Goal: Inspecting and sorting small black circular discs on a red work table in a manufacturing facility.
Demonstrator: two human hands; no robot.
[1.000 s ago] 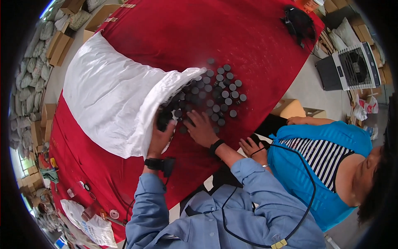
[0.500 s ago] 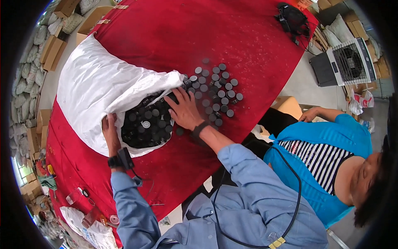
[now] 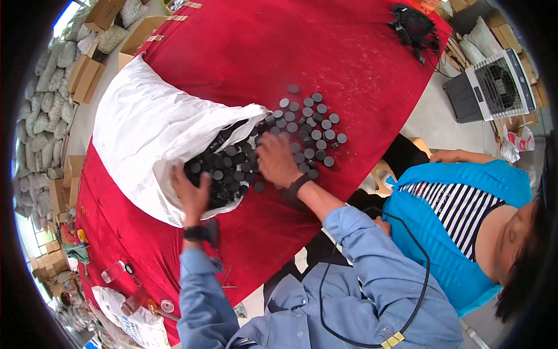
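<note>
White cloth makes up the big sack (image 3: 145, 125) lying on its side on the red worktop (image 3: 244, 52). Its mouth is full of small black caps (image 3: 224, 171). The left hand (image 3: 190, 195) grips the lower lip of the sack, fingers curled tight on the cloth. If that grip slips, the mouth could flop and many caps may pour out at once. The right hand (image 3: 278, 160) lies flat on the caps at the opening, fingers spread a little, holding nothing I can see. More caps (image 3: 311, 125) sit in loose rows just beside it. A quick sweep could knock those rows apart or send caps rolling off the near edge, toward the person in the blue top (image 3: 459, 215).
</note>
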